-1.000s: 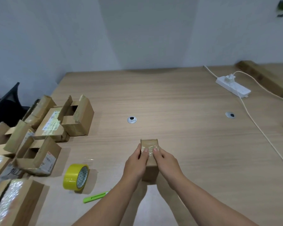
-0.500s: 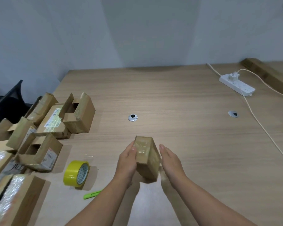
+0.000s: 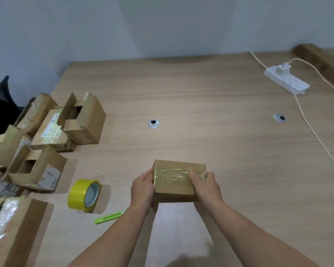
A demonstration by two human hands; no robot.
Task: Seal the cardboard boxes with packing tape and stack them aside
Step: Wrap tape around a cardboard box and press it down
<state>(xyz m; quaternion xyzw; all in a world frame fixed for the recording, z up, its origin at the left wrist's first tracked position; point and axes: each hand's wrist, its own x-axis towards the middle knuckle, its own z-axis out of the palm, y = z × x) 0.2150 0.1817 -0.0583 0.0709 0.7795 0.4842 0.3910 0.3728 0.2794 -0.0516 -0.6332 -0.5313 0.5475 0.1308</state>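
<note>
While a small cardboard box (image 3: 175, 186) is held at the near middle of the tabletop (image 3: 220, 112), its ends are clasped by the left hand (image 3: 143, 187) and the right hand (image 3: 206, 187), with fingers (image 3: 193, 175) curled round it and a thumb laid on the wrinkled tape band (image 3: 174, 173). Whether it is lifted or resting cannot be told. A slip is judged possible, since only the ends are gripped. The creased tape may be pulled loose if left unpressed. The green cutter (image 3: 109, 217) beside the left forearm could be knocked, and the yellow tape roll (image 3: 84, 195), stood on edge, could be set rolling.
</note>
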